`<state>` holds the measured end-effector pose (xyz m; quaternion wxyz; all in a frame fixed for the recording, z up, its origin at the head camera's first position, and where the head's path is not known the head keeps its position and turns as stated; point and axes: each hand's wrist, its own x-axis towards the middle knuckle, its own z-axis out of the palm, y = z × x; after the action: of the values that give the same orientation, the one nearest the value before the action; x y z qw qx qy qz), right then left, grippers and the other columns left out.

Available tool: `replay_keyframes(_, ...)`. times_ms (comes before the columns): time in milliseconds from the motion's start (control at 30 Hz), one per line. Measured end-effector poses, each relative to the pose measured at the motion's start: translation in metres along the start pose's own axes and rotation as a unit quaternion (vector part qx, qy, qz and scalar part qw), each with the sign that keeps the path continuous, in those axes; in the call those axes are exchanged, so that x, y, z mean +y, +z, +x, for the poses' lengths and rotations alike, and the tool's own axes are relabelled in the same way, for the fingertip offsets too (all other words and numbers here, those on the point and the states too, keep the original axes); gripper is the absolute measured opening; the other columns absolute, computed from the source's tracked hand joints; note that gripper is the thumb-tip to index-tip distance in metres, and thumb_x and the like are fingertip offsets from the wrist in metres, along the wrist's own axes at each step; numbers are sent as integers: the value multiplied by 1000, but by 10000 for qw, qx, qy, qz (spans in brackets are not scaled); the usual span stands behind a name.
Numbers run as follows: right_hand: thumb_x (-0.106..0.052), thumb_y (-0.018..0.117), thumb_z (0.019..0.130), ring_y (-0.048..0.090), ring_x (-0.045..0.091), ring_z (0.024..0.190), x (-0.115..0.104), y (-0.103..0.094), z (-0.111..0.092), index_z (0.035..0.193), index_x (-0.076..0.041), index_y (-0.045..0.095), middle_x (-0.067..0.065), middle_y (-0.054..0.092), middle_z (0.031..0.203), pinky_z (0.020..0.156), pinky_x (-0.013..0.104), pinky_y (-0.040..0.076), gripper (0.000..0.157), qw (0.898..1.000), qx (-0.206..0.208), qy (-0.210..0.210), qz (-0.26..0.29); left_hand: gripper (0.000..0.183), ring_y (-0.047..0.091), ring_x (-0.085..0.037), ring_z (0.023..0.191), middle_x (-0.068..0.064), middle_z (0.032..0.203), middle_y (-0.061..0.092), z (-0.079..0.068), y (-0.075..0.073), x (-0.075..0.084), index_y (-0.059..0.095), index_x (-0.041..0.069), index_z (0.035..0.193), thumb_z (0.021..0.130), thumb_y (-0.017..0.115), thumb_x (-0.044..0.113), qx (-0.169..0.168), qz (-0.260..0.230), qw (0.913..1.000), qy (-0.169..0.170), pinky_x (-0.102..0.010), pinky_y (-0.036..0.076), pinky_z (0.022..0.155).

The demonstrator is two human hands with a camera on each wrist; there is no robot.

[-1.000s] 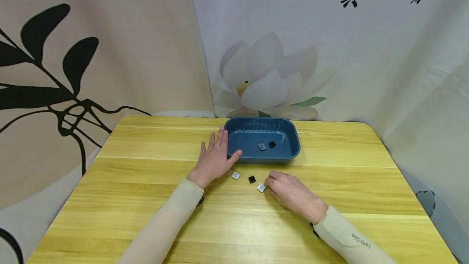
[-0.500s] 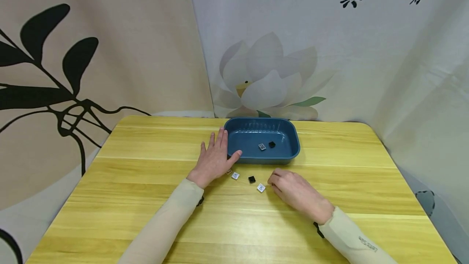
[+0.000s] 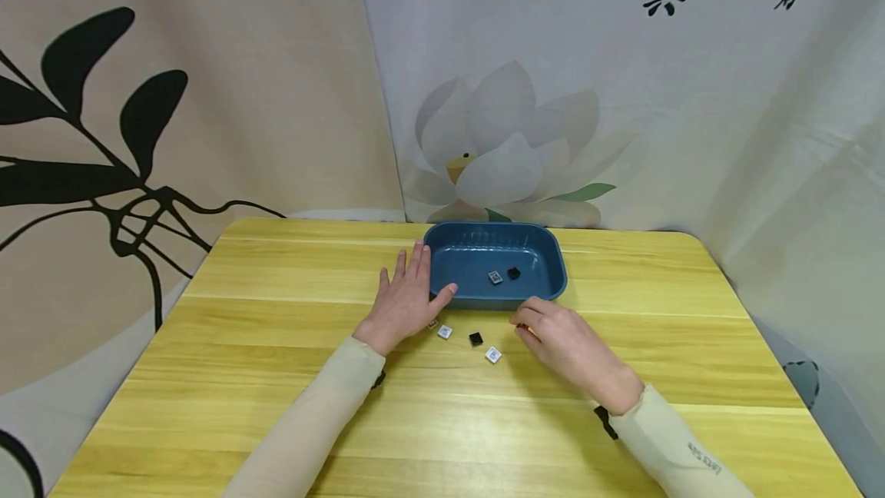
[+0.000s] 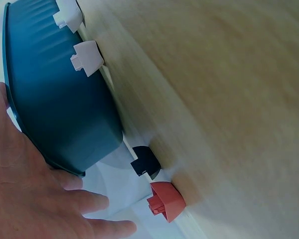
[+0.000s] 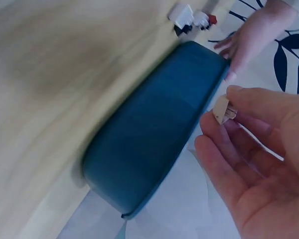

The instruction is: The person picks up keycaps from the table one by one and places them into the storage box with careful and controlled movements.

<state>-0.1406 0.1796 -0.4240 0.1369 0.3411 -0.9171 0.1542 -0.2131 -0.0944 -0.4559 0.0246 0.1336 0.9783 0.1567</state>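
Observation:
In the head view my left hand (image 3: 404, 298) lies with straight fingers against the left side of a blue rectangular basin (image 3: 442, 303). My right hand (image 3: 570, 348) is raised just in front of the basin's near right corner. Between thumb and fingertips it pinches a small cream keycap (image 5: 221, 109), visible in the right wrist view. On the table, a white keycap (image 3: 445, 333), a black keycap (image 3: 475, 339) and another white keycap (image 3: 493, 355) lie loose before the basin. A red keycap (image 4: 168, 200) shows in the left wrist view, partly hidden by my left hand in the head view.
Inside the basin lie a grey-white keycap (image 3: 495, 277) and a black keycap (image 3: 514, 273). The wooden table (image 3: 276, 344) ends right behind the basin, where a printed curtain (image 3: 512, 129) hangs.
My right hand has lifted away from the loose keycaps and moved right and toward the basin, carrying the cream keycap. The left hand and the basin have stayed in place.

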Motion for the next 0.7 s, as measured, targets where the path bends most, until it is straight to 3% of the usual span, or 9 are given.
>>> replay_keyframes(700,-1,84,85,70,15,87,11,-14,14,99,-6,78,2,72,100,73,30,59,16,9985,400,282,242,98,9,-43,157,-13,174,2,0,0,0,11,1,165,102,34,72,-81,46,10000,-15,-72,15,118)
